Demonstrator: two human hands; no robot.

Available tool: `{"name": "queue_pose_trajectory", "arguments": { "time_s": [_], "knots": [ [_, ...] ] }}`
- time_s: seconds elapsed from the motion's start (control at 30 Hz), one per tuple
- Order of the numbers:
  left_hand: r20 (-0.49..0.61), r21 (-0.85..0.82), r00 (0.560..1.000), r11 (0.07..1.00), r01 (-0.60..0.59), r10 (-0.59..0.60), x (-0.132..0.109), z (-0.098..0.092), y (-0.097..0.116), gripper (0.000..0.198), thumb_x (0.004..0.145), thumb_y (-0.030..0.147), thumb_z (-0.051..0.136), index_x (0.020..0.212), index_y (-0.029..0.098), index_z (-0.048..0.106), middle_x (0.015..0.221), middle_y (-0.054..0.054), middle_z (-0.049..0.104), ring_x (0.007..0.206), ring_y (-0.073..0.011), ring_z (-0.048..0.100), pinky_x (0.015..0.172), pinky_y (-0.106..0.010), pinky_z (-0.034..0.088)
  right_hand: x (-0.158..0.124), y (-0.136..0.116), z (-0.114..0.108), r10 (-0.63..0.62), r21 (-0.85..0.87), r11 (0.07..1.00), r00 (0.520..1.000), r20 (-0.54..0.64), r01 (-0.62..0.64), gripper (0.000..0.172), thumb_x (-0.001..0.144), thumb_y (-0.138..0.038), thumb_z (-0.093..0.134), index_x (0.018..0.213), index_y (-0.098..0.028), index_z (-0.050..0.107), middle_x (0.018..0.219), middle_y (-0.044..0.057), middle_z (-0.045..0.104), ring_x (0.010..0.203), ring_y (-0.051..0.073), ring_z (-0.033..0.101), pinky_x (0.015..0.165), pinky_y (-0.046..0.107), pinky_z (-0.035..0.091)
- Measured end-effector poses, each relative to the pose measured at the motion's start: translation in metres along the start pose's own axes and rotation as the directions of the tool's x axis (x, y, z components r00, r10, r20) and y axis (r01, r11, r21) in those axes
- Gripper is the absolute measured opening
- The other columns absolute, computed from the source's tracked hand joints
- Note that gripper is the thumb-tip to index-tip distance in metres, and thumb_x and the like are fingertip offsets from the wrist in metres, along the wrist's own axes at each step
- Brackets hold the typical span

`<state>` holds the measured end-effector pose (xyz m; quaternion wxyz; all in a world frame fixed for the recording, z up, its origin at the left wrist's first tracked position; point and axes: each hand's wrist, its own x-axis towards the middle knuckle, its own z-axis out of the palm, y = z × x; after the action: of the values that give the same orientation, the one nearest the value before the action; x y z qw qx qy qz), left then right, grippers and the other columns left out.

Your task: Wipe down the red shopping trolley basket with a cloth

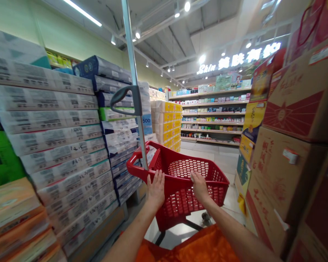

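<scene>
One red basket (196,171) on wheels stands mid-aisle, between the stacked paper packs (60,145) and the cartons (287,153). The left hand (155,189) lies flat and open against its near wall, while the right hand (199,187) hooks its fingers over the near rim. Pushing evenly with both hands would likely keep the basket straight and off both stacks. One metal pole (135,91) with one grey handle (125,100) rises from the basket, untouched.
</scene>
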<state>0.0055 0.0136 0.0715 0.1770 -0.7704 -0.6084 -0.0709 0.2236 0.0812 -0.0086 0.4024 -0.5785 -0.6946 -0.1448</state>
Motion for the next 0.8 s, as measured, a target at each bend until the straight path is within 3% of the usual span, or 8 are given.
{"name": "queue_pose_trajectory", "arguments": {
  "time_s": [0.13, 0.23, 0.33, 0.4, 0.47, 0.67, 0.73, 0.8],
  "knots": [
    [0.011, 0.022, 1.0, 1.0, -0.004, 0.004, -0.004, -0.002, -0.005, 0.062, 0.074, 0.016, 0.033, 0.134, 0.01, 0.023, 0.144, -0.009, 0.019, 0.132, -0.0228, 0.013, 0.105, -0.052, 0.012, 0.001, -0.028, 0.005, -0.176, 0.118, 0.977, 0.984, -0.006, 0.175, 0.042, 0.081, -0.006, 0.033, 0.116, -0.017, 0.053, 0.115, 0.01, 0.056, 0.11, 0.02, 0.047, 0.092, 0.037, 0.039],
    [0.012, 0.032, 1.0, 0.999, -0.015, 0.015, -0.007, -0.001, -0.01, 0.061, 0.074, 0.015, 0.031, 0.135, 0.012, 0.021, 0.144, -0.008, 0.019, 0.132, -0.022, 0.013, 0.105, -0.052, 0.013, -0.012, 0.005, -0.006, -0.192, 0.092, 0.977, 0.981, -0.017, 0.192, 0.041, 0.081, -0.008, 0.033, 0.115, -0.019, 0.054, 0.116, 0.009, 0.056, 0.11, 0.02, 0.047, 0.093, 0.039, 0.037],
    [0.004, 0.037, 1.0, 0.999, -0.028, 0.028, -0.008, 0.001, -0.012, 0.062, 0.074, 0.014, 0.031, 0.135, 0.013, 0.02, 0.144, -0.007, 0.019, 0.133, -0.0211, 0.012, 0.104, -0.051, 0.015, -0.023, 0.05, -0.019, 0.016, -0.03, 0.999, 0.998, -0.065, -0.018, 0.041, 0.081, -0.008, 0.031, 0.112, -0.016, 0.056, 0.117, 0.012, 0.055, 0.113, 0.024, 0.045, 0.094, 0.045, 0.033],
    [0.004, 0.033, 1.0, 0.999, -0.022, 0.021, -0.007, 0.002, -0.011, 0.062, 0.074, 0.013, 0.03, 0.135, 0.013, 0.021, 0.144, -0.007, 0.019, 0.133, -0.0215, 0.012, 0.104, -0.051, 0.015, -0.023, 0.059, -0.024, 0.175, -0.073, 0.981, 0.98, -0.094, -0.182, 0.039, 0.082, -0.009, 0.03, 0.111, -0.013, 0.056, 0.115, 0.015, 0.055, 0.112, 0.025, 0.045, 0.094, 0.045, 0.033],
    [0.009, 0.034, 1.0, 0.999, -0.004, 0.004, -0.006, 0.002, -0.009, 0.061, 0.074, 0.013, 0.03, 0.135, 0.012, 0.022, 0.144, -0.008, 0.019, 0.132, -0.0224, 0.013, 0.103, -0.052, 0.016, -0.016, 0.039, -0.023, 0.205, -0.031, 0.978, 0.976, -0.066, -0.208, 0.036, 0.083, -0.012, 0.032, 0.109, -0.011, 0.057, 0.111, 0.015, 0.057, 0.11, 0.024, 0.047, 0.093, 0.042, 0.034],
    [0.015, 0.09, 1.0, 0.996, -0.003, 0.001, -0.004, 0.002, -0.009, 0.061, 0.074, 0.013, 0.031, 0.134, 0.011, 0.023, 0.144, -0.009, 0.02, 0.132, -0.0232, 0.013, 0.103, -0.053, 0.015, 0.011, -0.069, -0.001, -0.178, 0.353, 0.92, 0.984, -0.012, 0.171, 0.044, 0.073, -0.003, 0.036, 0.112, -0.015, 0.052, 0.111, 0.008, 0.057, 0.105, 0.017, 0.049, 0.091, 0.033, 0.038],
    [0.009, 0.105, 1.0, 0.994, -0.015, 0.014, -0.005, 0.003, -0.011, 0.061, 0.074, 0.013, 0.031, 0.135, 0.012, 0.022, 0.144, -0.009, 0.019, 0.132, -0.0227, 0.013, 0.103, -0.053, 0.014, 0.01, -0.071, -0.002, -0.179, 0.359, 0.917, 0.983, -0.024, 0.176, 0.042, 0.072, -0.003, 0.036, 0.107, -0.016, 0.054, 0.108, 0.008, 0.058, 0.103, 0.017, 0.05, 0.09, 0.034, 0.038],
    [0.005, 0.11, 1.0, 0.994, -0.018, 0.018, -0.006, 0.004, -0.012, 0.062, 0.074, 0.014, 0.031, 0.135, 0.012, 0.021, 0.144, -0.008, 0.019, 0.133, -0.0227, 0.012, 0.103, -0.053, 0.014, 0.004, -0.047, -0.012, -0.118, 0.273, 0.955, 0.993, -0.01, 0.116, 0.036, 0.075, -0.005, 0.036, 0.102, -0.017, 0.057, 0.109, 0.009, 0.057, 0.105, 0.019, 0.048, 0.091, 0.037, 0.036]
  ]
}}
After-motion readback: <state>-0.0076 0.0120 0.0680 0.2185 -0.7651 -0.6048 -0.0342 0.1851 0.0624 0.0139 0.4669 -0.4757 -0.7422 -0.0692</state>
